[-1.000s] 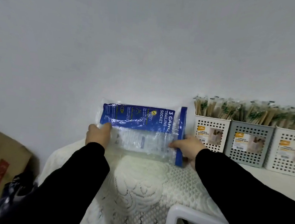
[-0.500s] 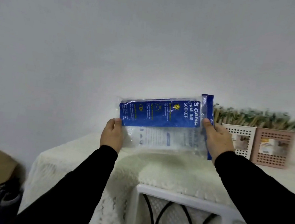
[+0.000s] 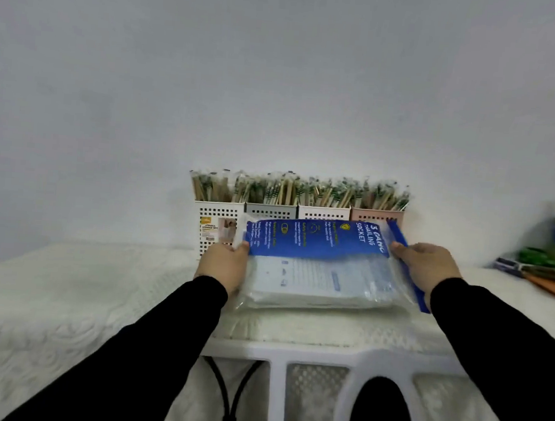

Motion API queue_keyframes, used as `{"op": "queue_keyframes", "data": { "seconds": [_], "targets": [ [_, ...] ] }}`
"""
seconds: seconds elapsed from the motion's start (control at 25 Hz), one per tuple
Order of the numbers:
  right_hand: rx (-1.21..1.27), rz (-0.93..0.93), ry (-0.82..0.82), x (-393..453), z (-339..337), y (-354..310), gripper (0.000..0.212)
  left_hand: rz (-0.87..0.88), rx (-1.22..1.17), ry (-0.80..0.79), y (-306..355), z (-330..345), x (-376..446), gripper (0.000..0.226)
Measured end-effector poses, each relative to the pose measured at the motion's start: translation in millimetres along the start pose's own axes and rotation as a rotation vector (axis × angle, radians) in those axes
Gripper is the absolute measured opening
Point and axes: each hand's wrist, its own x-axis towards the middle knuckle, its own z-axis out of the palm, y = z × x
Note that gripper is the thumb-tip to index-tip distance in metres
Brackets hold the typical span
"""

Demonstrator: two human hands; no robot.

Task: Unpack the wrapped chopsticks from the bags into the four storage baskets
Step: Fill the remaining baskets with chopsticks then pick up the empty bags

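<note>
Four storage baskets (image 3: 217, 220) stand in one row against the wall at the far edge of the tabletop (image 3: 64, 280), each packed with upright wrapped chopsticks (image 3: 299, 190); the sticks blur together and cannot be counted. Only the leftmost basket, white with a label, shows most of its front. Of the other three, grey, white and pink, just the top rims clear the clear plastic bag (image 3: 325, 264) held in front of them.

One bag is in view, with a blue printed card inside reading "3 GANG TRAILING SOCKET" and a blue strip along its right end. Whether its lower edge touches the tabletop is unclear. The left hand (image 3: 223, 266) grips the bag's left end, fingers curled behind the plastic and out of sight. The right hand (image 3: 426, 267) holds the right end, thumb on the front, fingers hidden behind.

At the tabletop's right edge lie green, blue and orange items (image 3: 544, 268), cut off and too blurred to name. A white chair back (image 3: 317, 356) crosses the near edge.
</note>
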Motion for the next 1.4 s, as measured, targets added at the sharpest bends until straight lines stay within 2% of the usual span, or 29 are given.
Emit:
{"op": "queue_keyframes", "data": {
  "seconds": [0.08, 0.16, 0.28, 0.36, 0.4, 0.44, 0.52, 0.64, 0.76, 0.84, 0.92, 1.0, 1.12, 1.28, 1.4],
  "targets": [
    [-0.471, 0.049, -0.132, 11, -14, 14, 0.041, -0.044, 0.211, -0.134, 5, 16, -4, 0.046],
    [-0.753, 0.049, -0.256, 19, -15, 24, 0.056, -0.032, 0.410, -0.212, 10, 23, -7, 0.040],
    [-0.801, 0.092, -0.307, 27, -12, 27, 0.059, 0.021, 0.723, -0.238, 15, 34, -8, 0.031],
    [-0.780, 0.126, -0.307, 30, -9, 29, 0.057, 0.032, 0.933, -0.147, 19, 39, -11, 0.034],
    [-0.782, 0.137, -0.300, 31, -9, 30, 0.056, 0.100, 0.990, -0.118, 21, 44, -8, 0.039],
    [-0.791, 0.141, -0.298, 32, -8, 31, 0.056, 0.214, 1.007, -0.148, 23, 51, -5, 0.043],
    [-0.817, 0.128, -0.315, 35, -7, 34, 0.057, 0.381, 0.906, -0.340, 25, 64, 3, 0.052],
    [-0.856, 0.120, -0.332, 32, -6, 31, 0.057, 0.331, 0.808, -0.460, 16, 81, 11, 0.060],
    [-0.932, 0.090, -0.342, 24, -9, 17, 0.047, 0.275, 0.879, -0.545, 5, 92, 13, 0.062],
    [-1.064, -0.022, -0.262, 11, -7, -5, 0.037, 0.281, 0.895, -0.568, 7, 93, 14, 0.063],
    [-1.171, -0.230, -0.146, 4, 9, -28, 0.035, 0.296, 0.888, -0.563, 8, 93, 15, 0.063],
    [-1.097, -0.360, -0.287, -2, 43, -48, 0.036, 0.331, 0.881, -0.550, 6, 93, 14, 0.063],
    [-0.976, -0.326, -0.533, -18, 100, -48, 0.037, 0.373, 0.867, -0.526, 3, 93, 14, 0.060],
    [-1.118, -0.287, -0.638, -24, 135, -13, 0.040, 0.341, 0.877, -0.562, 3, 95, 18, 0.058],
    [-1.090, -0.265, -0.664, -20, 137, -1, 0.042, 0.358, 0.889, -0.566, 1, 95, 21, 0.057]
  ]
}}
